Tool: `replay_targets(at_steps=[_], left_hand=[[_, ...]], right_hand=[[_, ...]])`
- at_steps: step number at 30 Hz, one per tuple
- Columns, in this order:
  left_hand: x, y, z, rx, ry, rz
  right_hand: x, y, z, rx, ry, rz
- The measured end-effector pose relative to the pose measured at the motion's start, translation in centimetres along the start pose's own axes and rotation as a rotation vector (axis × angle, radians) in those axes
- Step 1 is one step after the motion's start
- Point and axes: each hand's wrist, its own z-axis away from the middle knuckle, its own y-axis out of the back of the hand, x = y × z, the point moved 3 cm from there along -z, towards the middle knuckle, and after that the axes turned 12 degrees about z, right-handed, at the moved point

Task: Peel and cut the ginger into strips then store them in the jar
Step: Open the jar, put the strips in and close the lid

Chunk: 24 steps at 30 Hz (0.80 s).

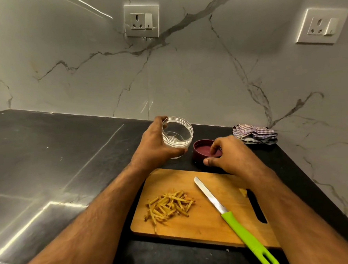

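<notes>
wooden board [195, 222], clear plastic jar [177, 135], glossy counter [58, 159]

Two bare forearms w/ hands enter from the bottom edge. Left hand [155, 145] & right hand [229, 157] both uncovered: no gloves, rings, watch or bands seen. Fine dark hair along both forearms. No sleeves in view; arms bare to the frame edge. Nails short, unpainted on the thumbs seen.
</notes>
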Motion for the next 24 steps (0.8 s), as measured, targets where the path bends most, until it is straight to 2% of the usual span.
replay_targets(at_steps=[3, 5, 6, 9, 11, 20, 24], left_hand=[[0.1, 0.8, 0.7, 0.053, -0.021, 0.004], [0.6, 1.6, 1.8, 0.101, -0.037, 0.003], [1.0, 2.0, 2.4, 0.132, -0.043, 0.012], [1.9, 3.5, 4.5, 0.219, -0.046, 0.027], [2.0, 4.4, 6.0, 0.242, -0.039, -0.018], [1.2, 7.4, 9.6, 0.302, 0.006, -0.058], [1.2, 7.1, 9.4, 0.286, 0.003, -0.061]], right_hand=[[-1.4, 2.4, 1.6, 0.265, 0.071, -0.082], [-2.9, 3.7, 3.1, 0.354, 0.231, -0.179], [-3.8, 4.1, 3.9, 0.336, 0.347, -0.231], [-6.8, 3.6, 6.8, 0.134, 0.721, -0.379], [-8.0, 2.6, 8.2, 0.027, 0.863, -0.357], [-8.6, 0.6, 10.0, -0.310, 0.920, -0.258], [-10.0, -0.6, 10.5, -0.309, 0.982, -0.163]])
